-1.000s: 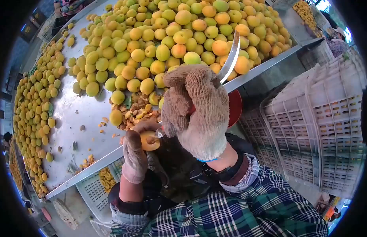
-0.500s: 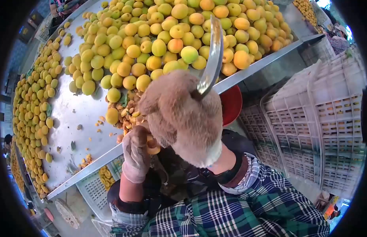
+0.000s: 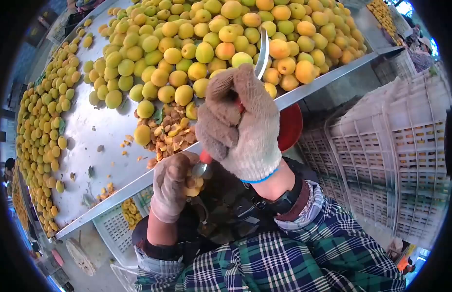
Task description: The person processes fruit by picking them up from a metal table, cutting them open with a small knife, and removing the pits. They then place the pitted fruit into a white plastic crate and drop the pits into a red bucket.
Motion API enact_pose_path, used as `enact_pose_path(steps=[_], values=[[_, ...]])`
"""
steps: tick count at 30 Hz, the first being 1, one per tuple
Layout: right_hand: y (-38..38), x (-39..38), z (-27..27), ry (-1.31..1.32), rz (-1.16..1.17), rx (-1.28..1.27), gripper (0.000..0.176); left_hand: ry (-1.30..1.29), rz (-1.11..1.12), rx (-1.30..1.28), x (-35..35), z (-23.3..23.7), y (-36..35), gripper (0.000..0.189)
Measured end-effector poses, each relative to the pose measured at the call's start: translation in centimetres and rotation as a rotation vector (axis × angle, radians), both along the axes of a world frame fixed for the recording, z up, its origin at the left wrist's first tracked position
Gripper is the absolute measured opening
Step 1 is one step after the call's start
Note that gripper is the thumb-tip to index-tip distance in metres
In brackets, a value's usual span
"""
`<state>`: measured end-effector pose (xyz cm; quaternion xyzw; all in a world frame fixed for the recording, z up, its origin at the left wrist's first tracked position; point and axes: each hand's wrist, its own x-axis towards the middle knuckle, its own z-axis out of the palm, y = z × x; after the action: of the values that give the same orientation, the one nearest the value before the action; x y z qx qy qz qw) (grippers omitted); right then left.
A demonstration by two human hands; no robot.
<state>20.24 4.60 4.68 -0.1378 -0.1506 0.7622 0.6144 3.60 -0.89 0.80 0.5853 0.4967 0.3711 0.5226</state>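
Observation:
My right hand [image 3: 250, 131], in a brown and white knit glove, is closed around the red handle of a curved knife [image 3: 263, 54]. The blade points up and away past my thumb; below the fist, the same tool shows a red end and a small spoon-like metal tip. That tip reaches to a cut apricot [image 3: 193, 189], which my left hand [image 3: 170, 187], also gloved, grips at the table's near edge. Fingers hide part of the fruit. Apricot pieces and pits [image 3: 172, 132] lie in a pile just beyond my hands.
A metal table [image 3: 109, 151] carries a large heap of whole apricots [image 3: 187, 44] and another row [image 3: 43, 126] at the left. Below its edge are a red bucket [image 3: 290, 127] and a white crate [image 3: 116, 228]. Stacked crates [image 3: 372, 151] stand at the right.
My right hand has turned over, bringing its curled fingers and the red handle into view. The blade has tipped away, and the spoon-like end now meets the apricot. My left hand stays nearly in place.

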Motion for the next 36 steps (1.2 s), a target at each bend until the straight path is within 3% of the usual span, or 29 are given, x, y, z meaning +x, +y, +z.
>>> enact_pose_path(steps=[3, 4, 6, 9, 10, 13, 16, 17, 19, 22, 26, 28, 32, 35, 36], values=[[-0.3, -0.9, -0.7, 0.242, 0.162, -0.278, 0.040, 0.237, 0.087, 0.397, 0.2, -1.5, -0.1, 0.051], [-0.8, -1.7, -0.8, 0.084, 0.131, -0.224, 0.038, 0.348, 0.126, 0.574, 0.2, -2.3, 0.1, 0.047], [-0.7, -1.8, -0.1, 0.109, 0.083, -0.270, 0.037, 0.365, 0.179, 0.457, 0.4, -2.4, 0.3, 0.049], [-0.1, -0.6, -0.8, 0.167, -0.017, -0.272, 0.037, -0.126, 0.180, -0.121, -0.3, -0.6, 1.4, 0.060], [0.2, -0.1, -0.8, 0.060, -0.061, -0.262, 0.037, -0.175, 0.319, -0.052, 0.4, -0.6, 1.8, 0.063], [0.3, -1.1, -1.4, -0.440, -0.147, -0.020, 0.027, -0.379, 0.536, -0.276, 0.4, 1.1, 2.2, 0.063], [-0.9, -3.4, -2.6, -1.023, -0.212, 0.334, 0.017, -0.327, 0.512, -0.152, -0.2, 0.4, 2.5, 0.065], [-1.6, -3.8, -2.0, -1.188, -0.077, 0.441, 0.024, -0.283, 0.520, -0.094, -0.2, 0.1, 2.7, 0.066], [-2.4, -4.9, -2.6, -1.496, -0.095, 0.637, 0.024, -0.339, 0.554, -0.065, -0.4, -1.0, 2.3, 0.074], [-3.2, -5.7, -3.2, -1.587, -0.179, 0.682, 0.020, -0.218, 0.457, 0.011, -1.4, -1.0, 2.0, 0.080], [-3.4, -5.7, -3.4, -1.398, -0.265, 0.700, 0.018, -0.138, 0.464, 0.108, -1.4, -0.2, 2.1, 0.076], [-2.8, -4.9, -2.9, -1.341, -0.243, 0.701, 0.018, -0.105, 0.594, 0.020, -2.0, 1.1, 2.4, 0.071], [-1.0, -3.9, -2.8, -1.671, -0.446, 0.522, 0.020, -0.090, 0.812, 0.093, -6.1, 1.5, 2.4, 0.053], [-0.9, -3.6, -2.1, -1.477, -0.396, 0.416, 0.029, 0.104, 1.007, 0.244, -11.5, 1.9, 0.8, 0.044], [-0.9, -3.4, -1.9, -1.320, -0.334, 0.321, 0.032, 0.285, 1.028, 0.414, -13.9, 1.4, -0.1, 0.041]])
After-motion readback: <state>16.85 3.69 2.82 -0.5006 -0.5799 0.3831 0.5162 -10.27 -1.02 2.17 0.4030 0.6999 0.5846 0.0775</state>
